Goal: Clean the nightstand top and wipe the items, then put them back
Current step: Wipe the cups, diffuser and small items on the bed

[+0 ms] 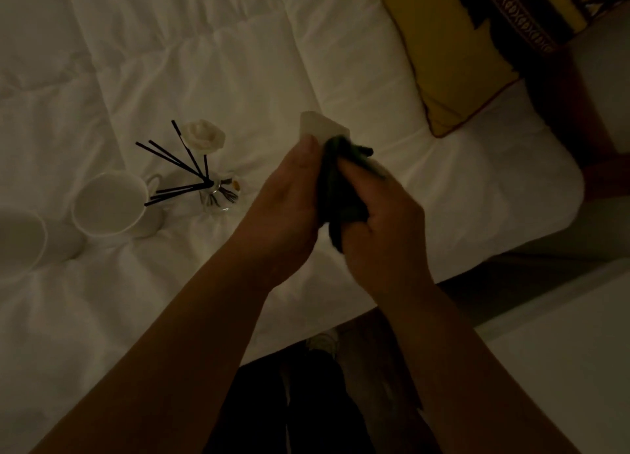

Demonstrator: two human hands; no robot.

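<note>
Head view: left hand (289,194) grips a white item (322,128); right hand (381,222) clutches a dark cloth (341,187) against it.

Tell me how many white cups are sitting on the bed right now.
2. One white cup stands beside the reed diffuser; the other cup is at the left edge, partly cut off. More may lie out of frame.

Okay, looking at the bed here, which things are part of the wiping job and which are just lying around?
Part of the job:
left hand holding a white item
right hand with dark green cloth
reed diffuser
white mug

Just lying about:
yellow pillow
white duvet
</note>
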